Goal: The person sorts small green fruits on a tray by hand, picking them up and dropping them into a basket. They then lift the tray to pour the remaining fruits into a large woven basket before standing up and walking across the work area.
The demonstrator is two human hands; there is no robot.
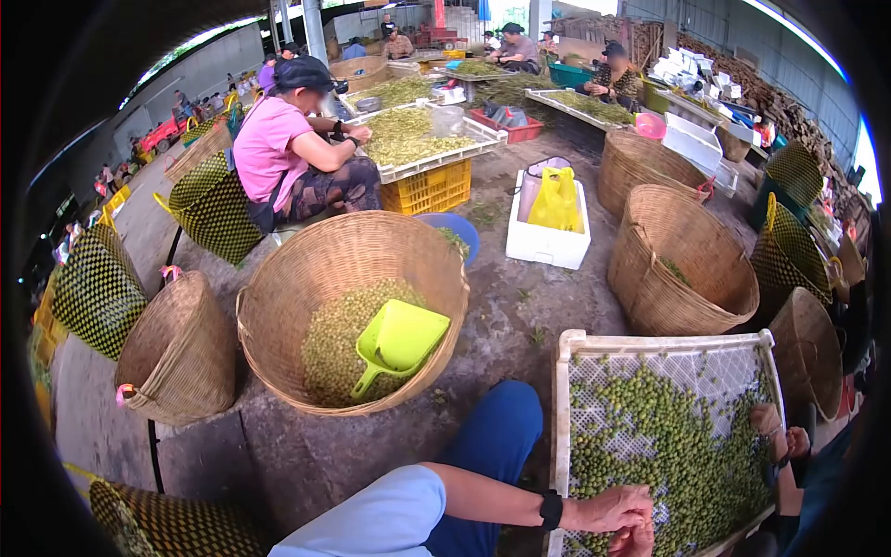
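My left hand [608, 508], below a black wristband, is over the near left part of a white mesh tray [562, 418]. Its fingers are curled and pressed together. Just below, my right hand [635, 538] is also closed, its fingertips close to the left ones. Whatever lies between the fingers is too small or hidden to make out. Small round green fruits [659, 436] are spread thickly over the tray around both hands. At the tray's right side, another person's hands [768, 422] work over the same fruits.
Left of the tray stands a big wicker basket [278, 278] of paler fruits, with a yellow-green dustpan [399, 339] in it. More wicker baskets [677, 269] stand at right. A white foam box [548, 246] holds a yellow bag. A person in pink [269, 139] sits at another tray.
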